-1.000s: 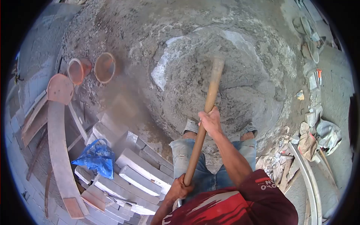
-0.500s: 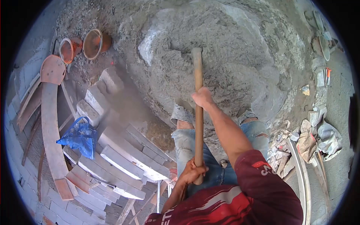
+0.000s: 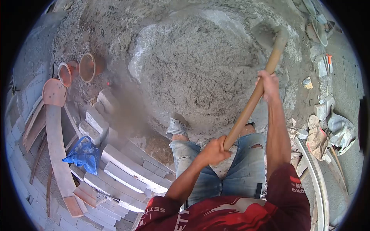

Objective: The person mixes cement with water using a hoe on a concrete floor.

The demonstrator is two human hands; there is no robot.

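Observation:
A long wooden tool handle (image 3: 252, 101) slants from my waist up to the right, its head buried in the far right edge of a large grey mortar pile (image 3: 200, 65). My left hand (image 3: 214, 151) grips the handle's lower end. My right hand (image 3: 268, 85) grips it higher up, near the pile's right side. The tool's head is coated in grey mix and its shape is hard to tell. My feet in grey sandals stand at the near edge of the pile.
Grey concrete blocks (image 3: 119, 165) are stacked at the left, with a blue plastic bag (image 3: 84, 154) on them. Two orange buckets (image 3: 88, 67) lie beyond. Curved wooden boards (image 3: 58, 150) lean at far left. Paper sacks and rubble (image 3: 325, 133) lie at right.
The handle has swung from the pile's middle to its far right edge. My right arm has stretched out to the right and my left hand has risen with the handle's end.

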